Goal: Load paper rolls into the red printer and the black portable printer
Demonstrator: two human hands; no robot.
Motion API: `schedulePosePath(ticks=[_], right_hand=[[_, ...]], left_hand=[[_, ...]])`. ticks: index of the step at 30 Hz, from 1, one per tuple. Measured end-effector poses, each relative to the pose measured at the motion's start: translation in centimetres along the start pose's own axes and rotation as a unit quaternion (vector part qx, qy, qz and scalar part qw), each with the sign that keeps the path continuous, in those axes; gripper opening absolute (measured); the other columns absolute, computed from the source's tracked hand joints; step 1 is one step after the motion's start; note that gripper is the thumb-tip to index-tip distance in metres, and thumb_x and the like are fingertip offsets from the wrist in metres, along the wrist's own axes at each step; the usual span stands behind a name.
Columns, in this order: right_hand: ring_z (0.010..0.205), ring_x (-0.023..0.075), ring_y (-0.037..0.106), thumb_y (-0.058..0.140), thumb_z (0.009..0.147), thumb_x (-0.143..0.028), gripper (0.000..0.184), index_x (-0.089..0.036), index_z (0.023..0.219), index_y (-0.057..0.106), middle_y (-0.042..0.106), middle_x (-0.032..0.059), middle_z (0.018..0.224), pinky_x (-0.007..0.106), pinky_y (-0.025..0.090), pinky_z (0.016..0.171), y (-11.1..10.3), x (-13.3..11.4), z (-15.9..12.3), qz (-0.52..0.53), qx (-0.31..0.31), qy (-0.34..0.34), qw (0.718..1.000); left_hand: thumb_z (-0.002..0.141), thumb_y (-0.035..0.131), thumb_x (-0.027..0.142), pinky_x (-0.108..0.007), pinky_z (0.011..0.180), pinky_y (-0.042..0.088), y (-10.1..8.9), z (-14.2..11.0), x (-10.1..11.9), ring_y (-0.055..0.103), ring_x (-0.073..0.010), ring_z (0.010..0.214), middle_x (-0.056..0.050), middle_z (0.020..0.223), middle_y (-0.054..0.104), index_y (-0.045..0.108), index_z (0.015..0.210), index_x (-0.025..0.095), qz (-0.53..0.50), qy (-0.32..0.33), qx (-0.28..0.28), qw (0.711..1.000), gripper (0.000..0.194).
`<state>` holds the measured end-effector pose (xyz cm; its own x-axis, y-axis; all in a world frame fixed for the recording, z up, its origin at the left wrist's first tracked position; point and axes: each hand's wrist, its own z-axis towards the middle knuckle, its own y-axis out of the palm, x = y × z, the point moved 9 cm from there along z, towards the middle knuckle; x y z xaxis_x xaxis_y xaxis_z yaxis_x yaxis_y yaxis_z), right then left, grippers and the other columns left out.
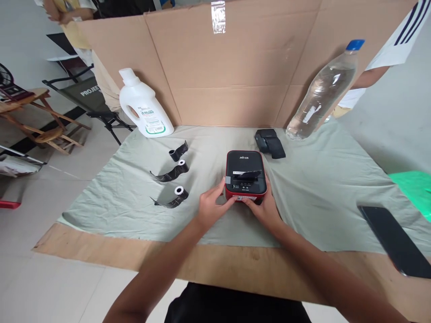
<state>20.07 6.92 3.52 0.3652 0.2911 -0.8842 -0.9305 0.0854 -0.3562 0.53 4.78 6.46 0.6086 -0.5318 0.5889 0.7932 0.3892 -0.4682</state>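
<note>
A small black and red label printer (pixel 245 163) sits on the grey-green cloth in front of me, with a dark strip sticking up from the slot in its top. My left hand (pixel 212 204) grips its left side and front corner. On the opposite side, my right hand (pixel 267 206) holds the right edge, thumb against the front. Left of the printer lie three black rolls: a far one (pixel 178 151), a middle one (pixel 173 172) and a near one (pixel 173 197), with their loose ends trailing. Behind the printer to the right is a black device (pixel 270 143) whose kind I cannot tell.
A white detergent bottle (pixel 144 107) and a large clear water bottle (pixel 323 94) lean against the cardboard panel (pixel 232 67) at the back. At right are a black smartphone (pixel 397 242) and a green plastic bag (pixel 412 188). People stand behind the panel.
</note>
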Motion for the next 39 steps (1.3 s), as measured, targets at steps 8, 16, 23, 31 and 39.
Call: schedulePosePath(ticks=[8,16,23,31,39], right_hand=[[0.157,0.0341,0.022,0.075,0.083,-0.051,0.105,-0.023,0.164,0.015,0.022,0.0154,0.169,0.059,0.025,0.127,-1.1,-1.3,-0.1,-0.109,0.039,-0.075,0.991],[0.139,0.037,0.045,0.067,0.088,-0.046,0.093,-0.026,0.163,0.016,0.049,0.0159,0.15,0.059,0.039,0.116,-1.7,-3.1,0.1,-0.208,0.046,-0.154,0.965],[0.122,0.0384,0.056,0.073,0.085,-0.047,0.098,-0.025,0.164,0.02,0.058,0.0171,0.137,0.062,0.048,0.102,-1.9,-4.1,0.2,-0.222,0.083,-0.235,0.943],[0.13,0.0395,0.052,0.075,0.084,-0.041,0.099,-0.025,0.165,0.02,0.051,0.0181,0.149,0.063,0.046,0.107,-1.9,-3.8,-0.3,-0.201,0.089,-0.242,0.945],[0.145,0.0418,0.041,0.076,0.084,-0.04,0.109,-0.023,0.167,0.007,0.027,0.0183,0.167,0.065,0.043,0.112,-1.5,-3.5,-0.2,-0.179,0.075,-0.243,0.951]], left_hand=[[0.094,0.064,0.029,-0.035,0.08,0.062,-1.4,1.4,2.2,0.072,-0.0205,0.094,-0.01,0.111,0.075,0.069,0.121,0.021,-0.008,0.091,0.014,0.996,0.028],[0.097,0.057,0.025,-0.033,0.087,0.061,-0.6,1.4,1.3,0.072,-0.0199,0.1,-0.011,0.114,0.074,0.068,0.12,0.02,-0.037,0.062,-0.014,0.997,0.026],[0.096,0.054,0.024,-0.03,0.084,0.061,-0.2,1.9,1.2,0.071,-0.0181,0.096,-0.009,0.109,0.074,0.069,0.112,0.02,-0.057,0.072,-0.007,0.996,0.022],[0.098,0.052,0.03,-0.041,0.096,0.052,0.2,1.5,1.7,0.064,-0.0241,0.109,-0.012,0.129,0.069,0.069,0.119,0.021,0.019,0.125,-0.019,0.992,0.029],[0.103,0.043,0.036,-0.044,0.111,0.041,0.5,1.8,1.4,0.055,-0.0256,0.128,-0.012,0.147,0.059,0.059,0.137,0.02,-0.002,0.101,-0.079,0.992,0.041]])
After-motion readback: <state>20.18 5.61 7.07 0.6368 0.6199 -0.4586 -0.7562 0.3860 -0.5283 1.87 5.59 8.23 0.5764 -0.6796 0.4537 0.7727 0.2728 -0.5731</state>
